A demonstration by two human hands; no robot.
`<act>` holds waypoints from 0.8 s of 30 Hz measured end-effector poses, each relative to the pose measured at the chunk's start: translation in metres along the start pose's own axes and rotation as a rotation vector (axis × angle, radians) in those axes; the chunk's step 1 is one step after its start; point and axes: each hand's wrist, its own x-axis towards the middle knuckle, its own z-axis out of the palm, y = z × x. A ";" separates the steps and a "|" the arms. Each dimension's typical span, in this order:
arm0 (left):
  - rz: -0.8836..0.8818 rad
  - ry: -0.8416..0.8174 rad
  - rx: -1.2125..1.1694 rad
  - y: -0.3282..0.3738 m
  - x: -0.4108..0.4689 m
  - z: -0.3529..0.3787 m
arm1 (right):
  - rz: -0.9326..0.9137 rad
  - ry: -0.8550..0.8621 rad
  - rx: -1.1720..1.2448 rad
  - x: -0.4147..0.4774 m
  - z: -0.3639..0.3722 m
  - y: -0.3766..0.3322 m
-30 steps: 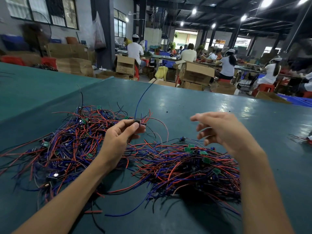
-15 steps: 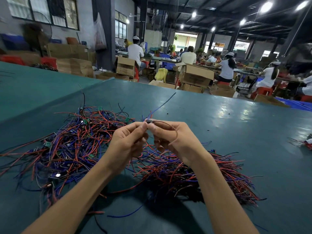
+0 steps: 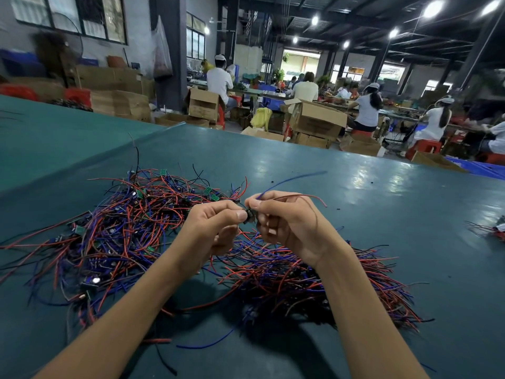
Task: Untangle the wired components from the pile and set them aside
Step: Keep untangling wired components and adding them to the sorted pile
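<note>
While both forearms reach forward over the green tabletop [image 3: 396,220], the left hand [image 3: 211,231] and the right hand [image 3: 287,225] meet above the wires, and both pinch one small dark component [image 3: 249,215] between thumb and fingertips. From this component a blue wire [image 3: 289,179] and a red wire [image 3: 308,197] stick out to the right, free in the air.

Under the right forearm lies a pile of wired components [image 3: 314,280], its red and blue wires lying more or less in one direction. To the left, a bigger tangled pile [image 3: 114,231] spreads on the tabletop, with small green boards among the red, blue and black wires. The two piles touch under the hands. At the right edge of the tabletop, well apart, a few more wires [image 3: 492,228] lie.

Beyond the tabletop, open cardboard boxes [image 3: 314,116] stand on the floor; what they hold I cannot tell. Further back, workers [image 3: 218,80] in white shirts sit at long tables, on red stools.
</note>
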 end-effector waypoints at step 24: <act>-0.223 -0.172 0.242 0.014 -0.002 -0.021 | 0.043 0.337 0.160 -0.020 -0.061 -0.029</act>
